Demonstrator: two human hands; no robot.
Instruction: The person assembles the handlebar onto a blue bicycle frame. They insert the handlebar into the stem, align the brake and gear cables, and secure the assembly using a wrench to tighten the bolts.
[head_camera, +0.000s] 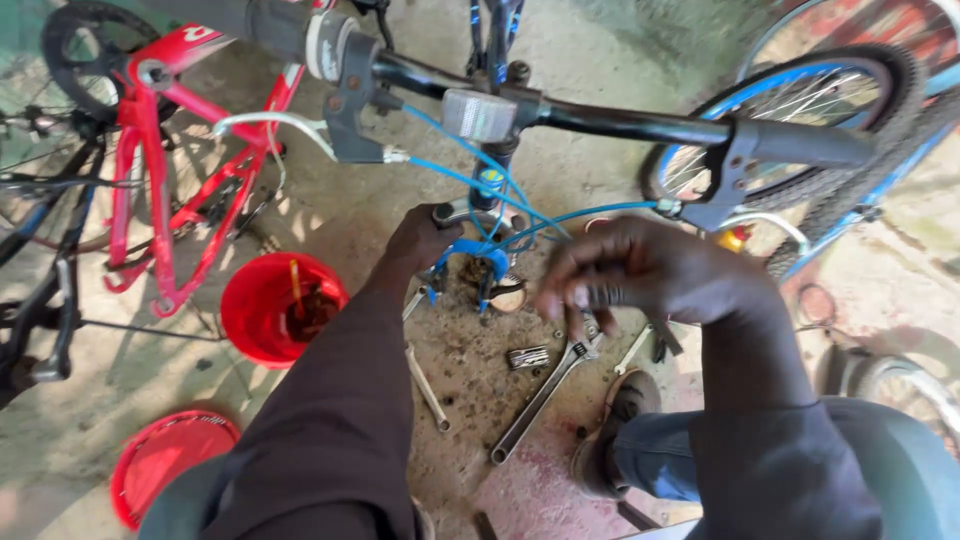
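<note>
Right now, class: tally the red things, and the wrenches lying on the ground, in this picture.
Red bicycle frame: 1
Red bucket: 1
Red lid: 1
Adjustable wrench: 1
Plain wrench: 1
Total: 5

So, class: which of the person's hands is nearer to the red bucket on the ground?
Left. The left hand reaches down at the blue brake beside the red bucket, just right of its rim. The right hand hovers farther right, above the adjustable wrench.
</note>
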